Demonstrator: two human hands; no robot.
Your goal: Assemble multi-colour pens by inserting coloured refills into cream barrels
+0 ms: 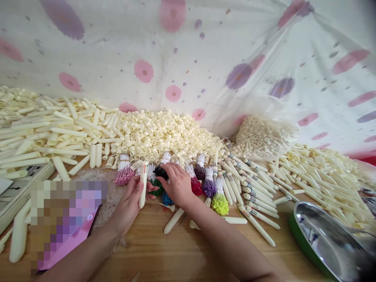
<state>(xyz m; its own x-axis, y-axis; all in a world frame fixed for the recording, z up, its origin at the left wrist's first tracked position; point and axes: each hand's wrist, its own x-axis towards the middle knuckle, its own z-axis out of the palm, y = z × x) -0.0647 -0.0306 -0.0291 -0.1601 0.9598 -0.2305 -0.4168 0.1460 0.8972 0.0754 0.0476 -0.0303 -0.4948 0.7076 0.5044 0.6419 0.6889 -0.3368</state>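
My left hand (pixel 129 203) is closed around a cream multicolour pen barrel (pixel 143 190), held upright with its slotted end and coloured marks at the top. My right hand (pixel 179 184) is beside it, fingers curled down onto a bundle of black-tipped white pen refills (pixel 161 171); what lies between its fingertips is hidden. Around the hands stand more tied refill bundles: pink (pixel 123 172), red (pixel 196 186), purple (pixel 209 184) and yellow-green (pixel 220 201). Green (pixel 156 188) and blue (pixel 167 199) ones show partly behind the fingers.
Behind lies a heap of slotted cream pieces (pixel 167 131); long barrels (pixel 58 129) pile up at left. Rows of pens with coloured marks (pixel 258 196) lie at right, near a green-sided metal bowl (pixel 323 243). A clear bag (pixel 264 135) of small parts and a pink-screened device (pixel 73 243) flank the work area.
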